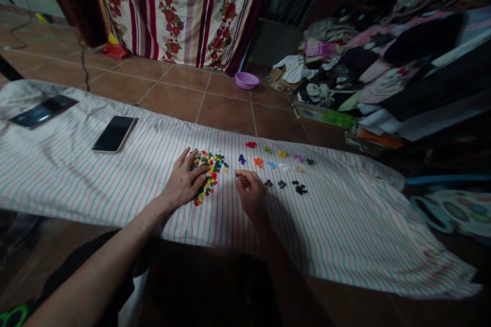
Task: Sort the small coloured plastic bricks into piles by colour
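Note:
My left hand [183, 180] lies with fingers spread over a mixed pile of small coloured pieces [212, 180], partly covering it. Just right of the pile, my right hand [251, 193] pinches a tiny purple-blue piece [237, 175] between thumb and fingertips; its exact shape is too small to make out. Beyond that hand sit small single-colour groups: dark blue pieces [241, 159], red pieces [250, 144], orange pieces [258, 163], light blue pieces [271, 165], yellow pieces [283, 154] and several others. Black pieces [301, 189] and grey pieces [282, 184] are to its right.
A striped cloth [345, 225] covers the long surface under the pieces. To the left lie a phone [114, 134] and another dark flat device [44, 111]. On the tiled floor beyond stand a purple basin [247, 80] and heaped clothes [368, 56].

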Demonstrator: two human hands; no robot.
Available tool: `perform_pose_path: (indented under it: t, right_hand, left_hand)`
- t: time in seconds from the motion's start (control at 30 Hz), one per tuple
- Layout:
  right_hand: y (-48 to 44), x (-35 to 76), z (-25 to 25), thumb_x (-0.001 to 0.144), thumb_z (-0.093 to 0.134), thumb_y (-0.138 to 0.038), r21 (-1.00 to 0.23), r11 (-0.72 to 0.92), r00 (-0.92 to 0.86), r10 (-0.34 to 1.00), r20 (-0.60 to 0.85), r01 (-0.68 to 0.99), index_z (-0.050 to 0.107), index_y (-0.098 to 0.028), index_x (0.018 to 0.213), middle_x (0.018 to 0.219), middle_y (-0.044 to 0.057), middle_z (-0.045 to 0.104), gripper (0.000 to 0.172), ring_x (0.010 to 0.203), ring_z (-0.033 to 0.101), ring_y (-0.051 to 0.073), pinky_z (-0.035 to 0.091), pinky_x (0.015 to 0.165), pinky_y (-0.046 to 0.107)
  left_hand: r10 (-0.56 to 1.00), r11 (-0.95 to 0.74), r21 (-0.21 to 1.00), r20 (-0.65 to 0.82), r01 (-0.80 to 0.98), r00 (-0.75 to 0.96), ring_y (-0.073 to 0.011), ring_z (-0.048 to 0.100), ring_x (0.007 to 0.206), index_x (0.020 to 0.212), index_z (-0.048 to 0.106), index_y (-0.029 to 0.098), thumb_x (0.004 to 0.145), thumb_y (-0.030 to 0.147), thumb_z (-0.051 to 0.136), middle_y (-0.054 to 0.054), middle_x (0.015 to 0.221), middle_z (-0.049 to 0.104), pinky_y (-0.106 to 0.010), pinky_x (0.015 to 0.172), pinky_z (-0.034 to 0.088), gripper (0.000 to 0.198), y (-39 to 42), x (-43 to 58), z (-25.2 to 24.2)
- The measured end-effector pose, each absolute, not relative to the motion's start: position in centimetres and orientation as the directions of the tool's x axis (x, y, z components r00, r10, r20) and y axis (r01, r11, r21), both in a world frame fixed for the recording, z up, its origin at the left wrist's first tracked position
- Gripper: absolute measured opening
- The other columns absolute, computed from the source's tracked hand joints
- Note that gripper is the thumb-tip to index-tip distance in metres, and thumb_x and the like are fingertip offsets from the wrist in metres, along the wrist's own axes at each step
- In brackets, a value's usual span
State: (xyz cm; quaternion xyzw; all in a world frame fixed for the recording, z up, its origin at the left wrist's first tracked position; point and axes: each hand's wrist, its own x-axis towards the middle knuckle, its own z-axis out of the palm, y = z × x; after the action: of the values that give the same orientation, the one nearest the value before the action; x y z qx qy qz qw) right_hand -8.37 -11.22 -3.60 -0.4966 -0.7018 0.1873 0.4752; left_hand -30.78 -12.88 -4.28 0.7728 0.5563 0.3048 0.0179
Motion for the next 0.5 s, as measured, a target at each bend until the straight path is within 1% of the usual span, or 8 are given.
perform_pose_path:
  t: [0.1,0.2,0.33,0.5]
  right_hand:
    - [-11.3,-8.4,-3.7,0.086,0.051,-0.027,-0.728,0.442,-0.043,0.867,0.496,0.524,0.068,-0.021,0.090,0.083,0.004,0.066,0.018,0.070,0.063,0.015,0.056,0.063,0.027]
    - [-11.4,-8.5,-3.8,0.086,0.051,-0.026,-0.725,0.451,-0.040,0.861,0.506,0.520,0.068,-0.021,0.090,0.083,0.004,0.066,0.019,0.069,0.063,0.015,0.056,0.062,0.027]
    - [-11.4,-8.2,-3.8,0.086,0.050,-0.027,-0.717,0.438,-0.061,0.871,0.487,0.542,0.069,-0.021,0.091,0.084,0.004,0.066,0.020,0.069,0.063,0.015,0.056,0.062,0.027]
    - [-11.4,-7.8,-3.8,0.086,0.050,-0.028,-0.710,0.426,-0.049,0.873,0.485,0.561,0.068,-0.022,0.090,0.086,0.005,0.067,0.019,0.071,0.064,0.015,0.056,0.064,0.028]
  left_hand:
    - [0.879,-0.306,0.336,0.460,0.891,0.129,-0.0356,0.018,0.146,0.127,0.062,0.024,0.096,0.037,0.040,-0.011,0.150,0.036,-0.059,0.112,0.032,0.041,-12.3,-30.4,-4.7]
    - [0.896,-0.249,0.311,0.434,0.917,0.096,-0.0383,0.018,0.146,0.127,0.062,0.025,0.096,0.040,0.040,-0.013,0.151,0.036,-0.060,0.109,0.034,0.041,-11.8,-29.7,-4.8]
    - [0.891,-0.287,0.292,0.432,0.912,0.142,-0.0377,0.019,0.146,0.124,0.064,0.031,0.095,0.041,0.042,-0.010,0.151,0.036,-0.059,0.109,0.034,0.037,-11.8,-29.3,-4.4]
    - [0.878,-0.341,0.286,0.438,0.895,0.194,-0.0381,0.020,0.145,0.119,0.067,0.031,0.094,0.041,0.044,-0.008,0.149,0.038,-0.060,0.109,0.035,0.035,-12.6,-30.1,-4.0]
